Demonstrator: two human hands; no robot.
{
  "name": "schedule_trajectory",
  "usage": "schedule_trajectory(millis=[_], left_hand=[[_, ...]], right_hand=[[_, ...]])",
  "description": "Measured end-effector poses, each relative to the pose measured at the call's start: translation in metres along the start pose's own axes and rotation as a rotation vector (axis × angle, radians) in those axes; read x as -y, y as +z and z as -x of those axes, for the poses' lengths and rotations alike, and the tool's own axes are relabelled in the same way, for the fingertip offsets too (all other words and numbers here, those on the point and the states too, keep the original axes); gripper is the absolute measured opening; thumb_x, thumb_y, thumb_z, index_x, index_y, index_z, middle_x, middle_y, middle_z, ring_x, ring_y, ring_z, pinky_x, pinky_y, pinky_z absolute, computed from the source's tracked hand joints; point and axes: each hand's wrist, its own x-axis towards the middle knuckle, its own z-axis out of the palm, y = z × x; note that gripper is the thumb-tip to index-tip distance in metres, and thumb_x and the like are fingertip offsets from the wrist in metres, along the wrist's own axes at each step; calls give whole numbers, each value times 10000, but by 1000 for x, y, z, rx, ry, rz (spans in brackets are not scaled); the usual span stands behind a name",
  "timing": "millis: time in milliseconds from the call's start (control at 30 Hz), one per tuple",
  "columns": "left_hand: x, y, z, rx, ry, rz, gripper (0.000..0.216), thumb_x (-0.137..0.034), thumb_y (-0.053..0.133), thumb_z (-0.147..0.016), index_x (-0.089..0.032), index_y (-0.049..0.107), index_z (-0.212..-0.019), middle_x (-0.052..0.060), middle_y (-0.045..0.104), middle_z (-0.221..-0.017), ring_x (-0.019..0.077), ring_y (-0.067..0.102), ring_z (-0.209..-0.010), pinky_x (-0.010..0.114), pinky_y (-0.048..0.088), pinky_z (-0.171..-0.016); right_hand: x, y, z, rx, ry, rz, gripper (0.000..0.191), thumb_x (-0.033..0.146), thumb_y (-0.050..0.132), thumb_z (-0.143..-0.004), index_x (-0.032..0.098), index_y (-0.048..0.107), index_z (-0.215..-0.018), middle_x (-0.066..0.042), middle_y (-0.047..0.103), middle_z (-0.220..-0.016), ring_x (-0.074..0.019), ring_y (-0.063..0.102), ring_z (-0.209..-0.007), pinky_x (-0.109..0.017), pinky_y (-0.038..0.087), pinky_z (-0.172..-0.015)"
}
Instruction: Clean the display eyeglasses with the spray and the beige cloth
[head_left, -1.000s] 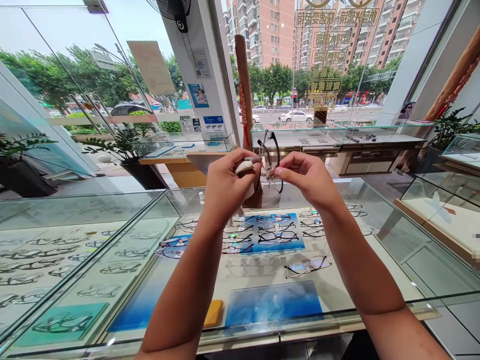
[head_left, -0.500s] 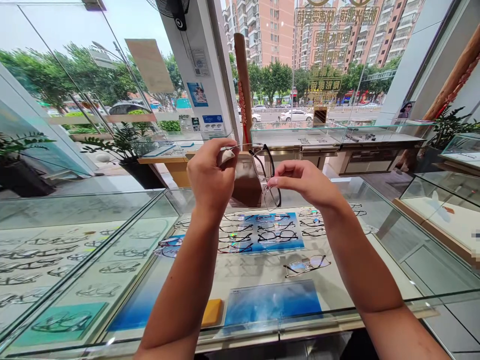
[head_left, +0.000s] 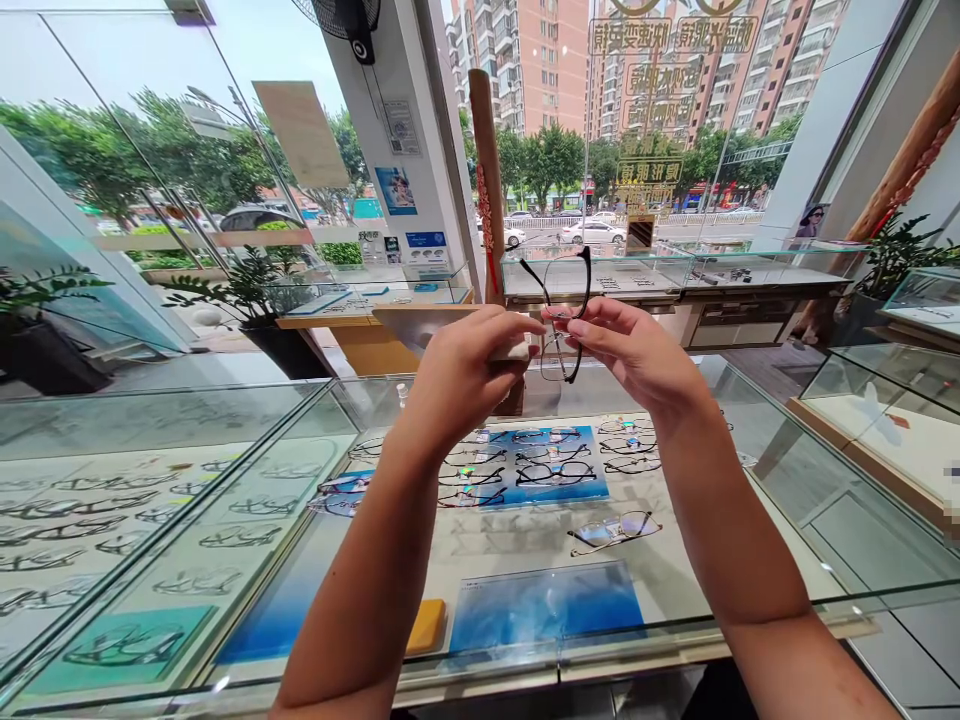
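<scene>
Above the glass counter, my right hand (head_left: 637, 355) pinches a pair of eyeglasses (head_left: 587, 275) near the bridge. The frame is thin with dark temples, and it is turned on end with its temples spread. My left hand (head_left: 469, 370) is closed on a small white wad, seemingly a cloth (head_left: 512, 351), mostly hidden in its fingers. Its index fingertip reaches the near side of the glasses by the bridge; I cannot tell whether it touches them. Below, another pair of glasses (head_left: 616, 532) lies alone on the display surface.
Rows of glasses (head_left: 555, 470) lie in the display counter around a blue sheet. A blue card (head_left: 547, 605) and a yellow block (head_left: 425, 626) are near the front edge. More display cases (head_left: 600, 275) stand by the window, and a potted plant (head_left: 262, 310) is at left.
My left hand has moved right and slightly down from the temple end toward the bridge, keeping the white cloth. My right hand has raised the glasses slightly and shifted them right, turning them.
</scene>
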Motion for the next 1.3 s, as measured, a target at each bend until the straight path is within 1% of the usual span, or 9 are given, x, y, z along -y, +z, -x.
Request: schedule_trajectory(millis=[100,200,600,800,900,1000,1067,1200,1300], left_hand=[[2,6,-1,139,42,-28,305,-201,661,-982,-244,821,-1238,68,762,-1056,224,708,-941,322,501,-818],[5,14,-2,171,58,-53,309,-224,677,-1010,-257,830,-1276,52,726,-1002,208,678,-883,306,477,-784],[8,34,-1,16,32,11,212,-292,698,-1044,-222,867,-1150,65,793,-988,203,717,-884,304,495,-772],[-5,37,1,21,-66,231,429,-403,780,-1008,-226,706,-1392,37,739,-999,166,685,-825,276,503,-732],[-9,33,3,96,-151,343,404,-457,753,-1009,-228,637,-1321,40,678,-1047,172,656,-884,281,511,-757],[-10,34,4,259,-269,408,300,-364,648,-1014,-245,567,-1277,60,659,-1154,191,634,-963,307,516,-804],[-7,42,4,394,-362,419,275,-287,537,-1017,-256,539,-1290,43,643,-1095,191,611,-913,321,500,-787],[6,77,5,537,-485,398,301,-194,424,-1009,-246,489,-1299,-26,518,-824,193,547,-750,325,454,-722],[22,109,8,574,-556,308,332,-127,441,-978,-219,472,-1296,-17,550,-833,200,576,-733,328,458,-715]], right_hand=[[1,-2,2,14,8,-60,377,518,966,-795,260,714,-905,-64,829,-1325,-240,761,-1237,-468,603,-1142],[2,-2,3,1,28,-108,377,509,998,-763,264,750,-909,-54,831,-1345,-246,766,-1220,-491,606,-1154],[11,2,9,-173,-131,-166,347,494,1020,-744,306,754,-866,0,851,-1250,-251,743,-1279,-454,583,-1160],[9,-7,7,-303,-200,-157,360,534,970,-786,310,731,-935,-7,839,-1254,-254,728,-1323,-447,607,-1109],[9,-16,6,-362,-239,-142,372,545,957,-798,312,727,-975,-8,835,-1252,-249,730,-1314,-436,621,-1073],[8,-23,5,-380,-271,-120,370,544,944,-812,309,723,-994,-15,829,-1233,-250,732,-1314,-433,631,-1039],[8,-26,4,-386,-285,-109,365,535,937,-817,305,715,-993,-18,823,-1231,-250,733,-1311,-433,632,-1033],[10,-27,5,-410,-275,-41,362,551,902,-843,303,701,-1015,-26,807,-1257,-261,715,-1346,-443,634,-1037],[12,-26,7,-415,-275,-14,324,535,863,-883,300,688,-1022,-34,793,-1300,-266,705,-1364,-464,618,-1077]])
